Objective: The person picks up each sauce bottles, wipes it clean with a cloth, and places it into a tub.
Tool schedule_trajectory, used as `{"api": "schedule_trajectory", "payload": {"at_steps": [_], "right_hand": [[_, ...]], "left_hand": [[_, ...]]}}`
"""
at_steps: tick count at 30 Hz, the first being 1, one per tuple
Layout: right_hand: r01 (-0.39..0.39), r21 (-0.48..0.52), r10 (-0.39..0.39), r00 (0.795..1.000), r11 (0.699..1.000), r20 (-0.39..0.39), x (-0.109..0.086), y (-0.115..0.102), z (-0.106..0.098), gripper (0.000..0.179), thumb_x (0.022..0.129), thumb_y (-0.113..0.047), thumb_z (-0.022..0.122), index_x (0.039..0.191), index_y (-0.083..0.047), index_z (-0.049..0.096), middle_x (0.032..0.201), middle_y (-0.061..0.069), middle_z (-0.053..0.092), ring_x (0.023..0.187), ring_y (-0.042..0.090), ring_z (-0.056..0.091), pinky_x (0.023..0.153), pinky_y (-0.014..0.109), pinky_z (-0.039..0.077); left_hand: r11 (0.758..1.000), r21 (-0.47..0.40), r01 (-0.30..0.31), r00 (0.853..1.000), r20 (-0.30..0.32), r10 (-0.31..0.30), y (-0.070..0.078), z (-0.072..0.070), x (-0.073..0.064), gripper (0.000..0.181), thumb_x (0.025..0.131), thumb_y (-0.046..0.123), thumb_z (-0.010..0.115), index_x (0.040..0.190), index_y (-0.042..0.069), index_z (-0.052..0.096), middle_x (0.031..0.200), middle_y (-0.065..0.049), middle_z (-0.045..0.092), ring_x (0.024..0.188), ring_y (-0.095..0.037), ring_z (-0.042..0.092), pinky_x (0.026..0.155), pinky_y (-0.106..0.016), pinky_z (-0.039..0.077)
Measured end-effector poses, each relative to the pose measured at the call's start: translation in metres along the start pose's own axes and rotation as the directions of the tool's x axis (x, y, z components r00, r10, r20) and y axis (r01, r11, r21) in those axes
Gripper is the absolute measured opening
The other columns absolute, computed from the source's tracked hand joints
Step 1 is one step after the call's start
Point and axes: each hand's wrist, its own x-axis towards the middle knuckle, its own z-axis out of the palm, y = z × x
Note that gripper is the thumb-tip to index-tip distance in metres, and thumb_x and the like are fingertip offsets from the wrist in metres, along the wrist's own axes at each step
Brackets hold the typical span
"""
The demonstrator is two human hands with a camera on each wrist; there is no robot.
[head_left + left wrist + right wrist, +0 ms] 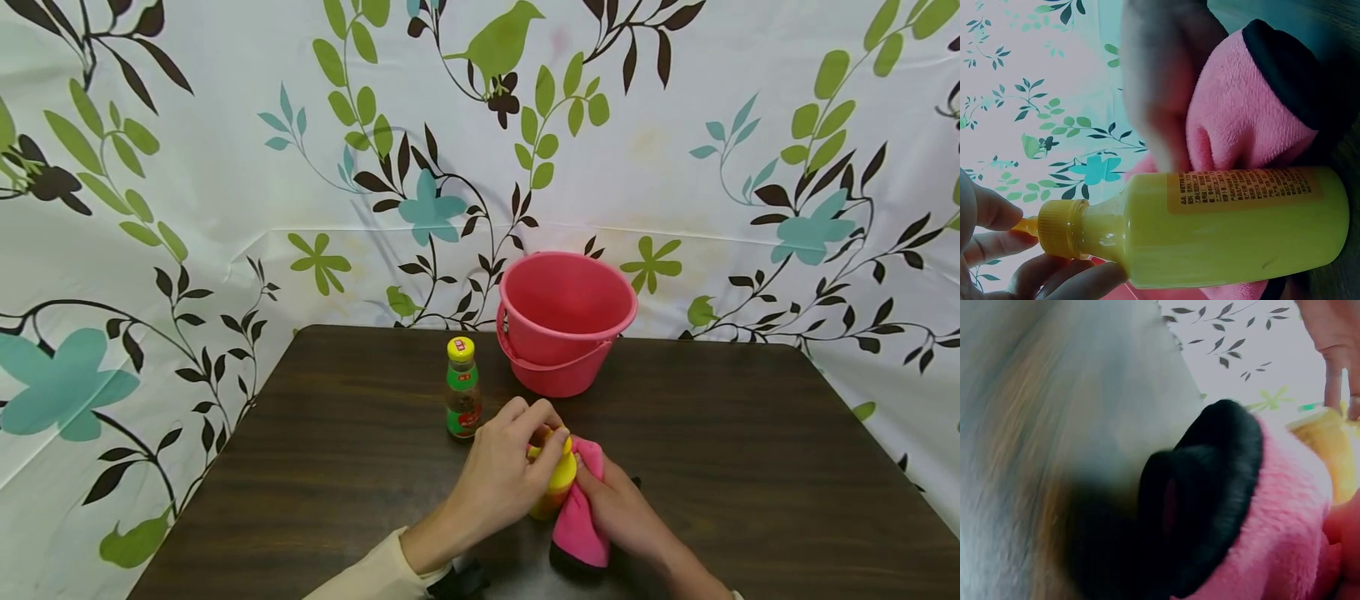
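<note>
Pink, black-edged plush cloth (579,529) is filling the curled right hand (626,512), touching a yellow plastic squeeze bottle (1235,231) whose nozzle (1026,225) the left hand (502,467) is pinching. Glossy, with a printed orange label, the bottle is pointing nozzle-up, its long axis running nearly vertical, at the dark wood-grain desk (337,467); base contact is hidden.

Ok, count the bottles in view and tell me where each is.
2: a yellow bottle, its nozzle pinched by the left hand, and a green-labelled bottle standing on the table, left of the pink bucket. Others could be hidden behind the bucket.
</note>
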Motion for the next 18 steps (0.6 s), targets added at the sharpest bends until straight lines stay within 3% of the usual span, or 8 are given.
{"api": "schedule_trajectory", "payload": {"at_steps": [5,14,18], "right_hand": [[-0.029,0.101,0.028,1.000,0.994,0.011,-0.007,-0.011,-0.003,0.058,0.112,-0.047,0.043,0.155,-0.007,0.045,0.111,0.010,0.068,0.094,0.022,0.067,0.077,0.032,0.056],[-0.022,0.229,0.025,1.000,0.973,-0.008,-0.014,-0.029,-0.004,0.055,0.112,-0.046,0.044,0.161,-0.023,0.042,0.146,0.010,0.060,0.117,0.022,0.066,0.092,0.035,0.061],[-0.005,0.261,0.016,0.999,0.965,-0.040,-0.018,-0.037,-0.004,0.049,0.112,-0.044,0.044,0.159,-0.028,0.046,0.150,0.009,0.058,0.120,0.024,0.064,0.093,0.036,0.061]], "left_hand": [[1.000,-0.006,-0.004,1.000,-0.001,0.004,0.000,0.001,0.000,0.004,0.100,0.023,0.069,0.097,0.020,0.069,0.085,-0.001,0.059,0.069,-0.011,0.057,0.062,-0.018,0.049],[1.000,-0.015,0.005,1.000,0.002,-0.005,0.000,0.001,0.000,0.005,0.100,0.023,0.068,0.099,0.019,0.070,0.084,0.000,0.057,0.065,-0.004,0.050,0.057,-0.018,0.047],[1.000,-0.012,0.002,1.000,0.003,-0.002,-0.001,0.000,0.000,0.004,0.099,0.023,0.069,0.100,0.020,0.070,0.084,0.000,0.058,0.065,-0.004,0.049,0.057,-0.018,0.047]]}}
